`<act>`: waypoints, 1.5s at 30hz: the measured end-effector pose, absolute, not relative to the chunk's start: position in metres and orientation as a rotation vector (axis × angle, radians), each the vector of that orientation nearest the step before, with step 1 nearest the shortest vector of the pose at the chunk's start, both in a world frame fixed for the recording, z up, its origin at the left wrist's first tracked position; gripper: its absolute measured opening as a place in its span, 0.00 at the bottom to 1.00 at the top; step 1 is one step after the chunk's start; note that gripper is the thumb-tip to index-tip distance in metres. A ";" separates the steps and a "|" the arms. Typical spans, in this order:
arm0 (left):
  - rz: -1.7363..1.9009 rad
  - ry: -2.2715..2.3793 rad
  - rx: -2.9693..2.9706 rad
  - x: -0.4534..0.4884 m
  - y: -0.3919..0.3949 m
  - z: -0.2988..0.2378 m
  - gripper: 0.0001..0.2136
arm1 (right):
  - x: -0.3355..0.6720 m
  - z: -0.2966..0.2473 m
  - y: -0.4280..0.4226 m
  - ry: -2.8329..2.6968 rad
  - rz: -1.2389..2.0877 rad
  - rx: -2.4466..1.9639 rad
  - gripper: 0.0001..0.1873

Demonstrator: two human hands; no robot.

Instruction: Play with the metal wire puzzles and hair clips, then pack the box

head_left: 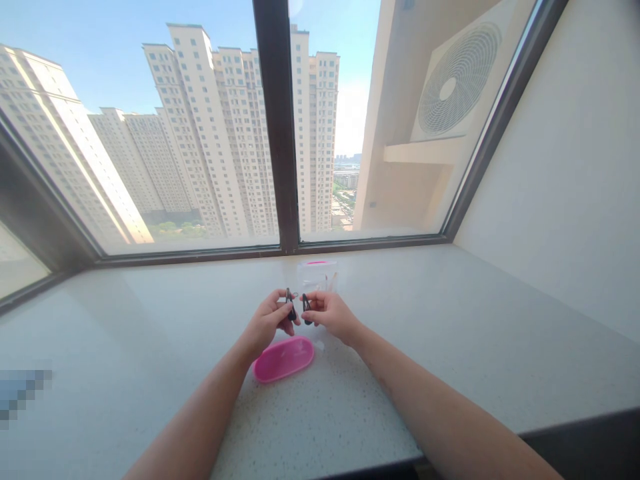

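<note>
Between thumb and fingers, my left hand (275,316) pinches a black snap hair clip (291,308), held upright. Another black hair clip (307,311) is pinched by my right hand (330,313), a small gap away from the first. Both clips are raised over the counter, their narrow ends up. Just below the hands lies a pink oval tray (284,360) with a raised rim, its left edge partly behind my left wrist. A clear plastic bag (315,275) with a pink strip at its top lies beyond the hands; its near part is hidden by them.
A pale speckled counter (425,327) runs under everything, up to a window with a dark frame (287,200). Beside the tray sits a small whitish piece (320,346) I cannot make out. A white wall (565,173) closes off the right side.
</note>
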State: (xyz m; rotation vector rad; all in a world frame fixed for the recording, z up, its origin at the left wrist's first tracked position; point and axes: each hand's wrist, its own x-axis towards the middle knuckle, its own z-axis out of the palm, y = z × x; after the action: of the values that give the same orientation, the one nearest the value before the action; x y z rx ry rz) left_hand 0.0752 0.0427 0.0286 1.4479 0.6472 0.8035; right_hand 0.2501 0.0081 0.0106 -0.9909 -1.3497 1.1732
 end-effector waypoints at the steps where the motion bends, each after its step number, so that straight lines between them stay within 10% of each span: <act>1: 0.808 0.650 1.446 0.075 0.043 0.029 0.15 | 0.250 0.011 0.008 -1.348 1.171 -0.989 0.22; 45: 0.886 0.707 1.675 0.080 0.038 0.029 0.11 | 0.251 0.013 0.008 -1.326 1.102 -0.929 0.15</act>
State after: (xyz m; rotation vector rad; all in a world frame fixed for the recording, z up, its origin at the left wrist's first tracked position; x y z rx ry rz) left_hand 0.0802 0.0381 0.0293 1.6752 0.7073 0.8861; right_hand 0.2507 0.0079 0.0134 -0.9287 -1.3261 1.1023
